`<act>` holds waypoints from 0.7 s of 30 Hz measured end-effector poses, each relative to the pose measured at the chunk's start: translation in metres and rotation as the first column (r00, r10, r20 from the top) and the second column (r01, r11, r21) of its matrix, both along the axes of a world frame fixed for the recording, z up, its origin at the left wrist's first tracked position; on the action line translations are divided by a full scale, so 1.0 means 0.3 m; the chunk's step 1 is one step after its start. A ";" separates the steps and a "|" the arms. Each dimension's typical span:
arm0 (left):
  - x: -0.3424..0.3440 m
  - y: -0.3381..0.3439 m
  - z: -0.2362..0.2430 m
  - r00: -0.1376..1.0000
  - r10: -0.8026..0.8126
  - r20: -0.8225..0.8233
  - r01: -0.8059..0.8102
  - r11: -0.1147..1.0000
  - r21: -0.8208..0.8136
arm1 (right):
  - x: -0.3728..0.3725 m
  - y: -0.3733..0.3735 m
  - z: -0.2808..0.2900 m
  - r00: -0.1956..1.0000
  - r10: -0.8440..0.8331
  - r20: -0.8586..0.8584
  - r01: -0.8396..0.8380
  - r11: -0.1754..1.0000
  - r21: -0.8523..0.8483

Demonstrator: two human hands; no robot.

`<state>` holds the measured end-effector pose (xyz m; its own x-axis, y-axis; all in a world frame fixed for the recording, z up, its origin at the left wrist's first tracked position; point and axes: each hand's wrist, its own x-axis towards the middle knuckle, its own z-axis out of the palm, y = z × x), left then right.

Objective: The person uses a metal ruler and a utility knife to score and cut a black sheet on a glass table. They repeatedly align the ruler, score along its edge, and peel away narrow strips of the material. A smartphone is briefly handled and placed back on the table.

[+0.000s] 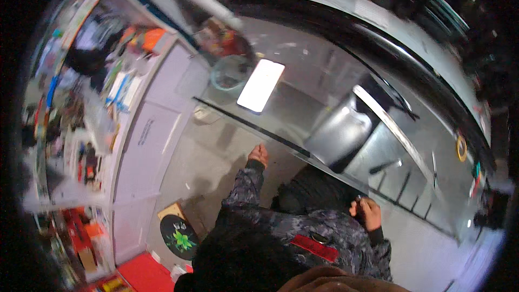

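My left hand (259, 154) hangs in the air short of the glass counter's near edge, fingers curled in, and no object shows in it. At the counter's front edge, farther right, my right hand (369, 214) is closed; a small dark thing shows at its fingers, too small to name. Beyond my left hand a phone (261, 86) with a bright white screen lies on the glass counter (294, 109). Beside the phone stands a round, clear bowl (229, 72). A short, dark-handled tool (385, 166) lies on the counter beyond my right hand.
Crowded shelves (89, 103) line the left side. A black oval stool seat (179, 236) with a green flower stands on the floor near a red box (143, 273). On the counter lie a shiny grey sheet (341, 132), a thin tool (434, 168) and a yellow ring (461, 147).
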<state>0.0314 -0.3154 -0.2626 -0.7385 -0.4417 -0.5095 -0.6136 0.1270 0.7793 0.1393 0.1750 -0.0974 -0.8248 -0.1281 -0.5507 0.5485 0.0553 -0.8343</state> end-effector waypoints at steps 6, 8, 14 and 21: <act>0.157 0.104 -0.030 0.418 -0.903 -0.095 0.686 0.383 -0.619 | -0.039 -0.062 0.039 0.993 -0.028 0.112 0.043 0.990 -0.134; 0.133 0.131 0.026 0.408 -0.905 -0.117 0.687 0.389 -0.614 | -0.034 -0.081 0.020 0.999 0.013 0.037 -0.007 0.987 -0.158; 0.105 0.223 0.451 0.781 -0.622 -0.050 0.589 0.762 -0.271 | -0.027 -0.103 -0.033 0.925 0.263 -0.275 -0.239 0.964 0.116; 0.163 0.476 0.895 0.364 -0.860 -0.357 0.879 0.444 -0.173 | -0.005 -0.094 -0.069 0.872 0.243 -0.426 -0.127 0.951 0.282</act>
